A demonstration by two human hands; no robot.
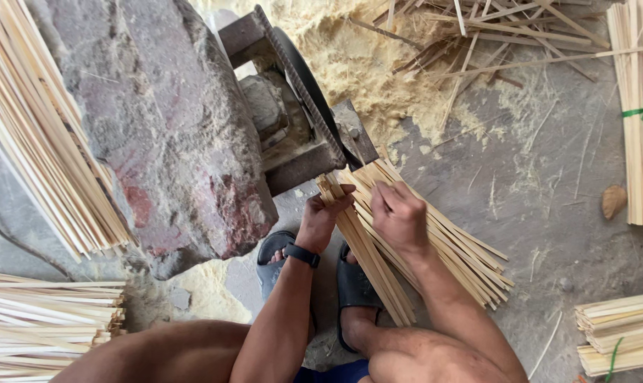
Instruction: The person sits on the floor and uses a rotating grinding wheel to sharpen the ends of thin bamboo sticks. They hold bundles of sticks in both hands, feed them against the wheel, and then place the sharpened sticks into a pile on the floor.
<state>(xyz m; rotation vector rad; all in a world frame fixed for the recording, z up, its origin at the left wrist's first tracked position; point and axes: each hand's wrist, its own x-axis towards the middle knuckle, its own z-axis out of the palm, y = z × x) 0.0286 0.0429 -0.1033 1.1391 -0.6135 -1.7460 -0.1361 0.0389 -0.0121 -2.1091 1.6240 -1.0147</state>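
A grey concrete floor [548, 206] fills the view, dusted with pale sawdust [357, 64] that lies thickest at the top centre and in a small drift beside the machine's base. On the left of the floor stands a large, rough, grey-and-reddish machine housing [172, 128], with a dark metal wheel and bracket [300, 106] bolted to its right side. Open floor lies to the right of the machine, between the hands and the stacks at the right edge; the left side is crowded.

Five stacks of pale split bamboo strips sit round the edges: a leaning stack at upper left [37, 135], a flat stack at lower left [45, 319], a bundle tied with a green band at upper right [637, 113], a flat stack at lower right [619, 330], and a loose scatter of darker offcuts along the top [491, 35].

At the centre a fanned sheaf of bamboo strips [435, 248] lies slanting from the wheel down to the lower right, its upper ends just beside the bracket. The left hand [325, 213], with a black wristband [301, 254], is closed around the upper ends of a few strips. The right hand [399, 216] is closed in a fist over the sheaf, gripping strips. Two dark sandals [353, 280] are under the forearms. One small brown lump [613, 201] lies near the tied bundle.
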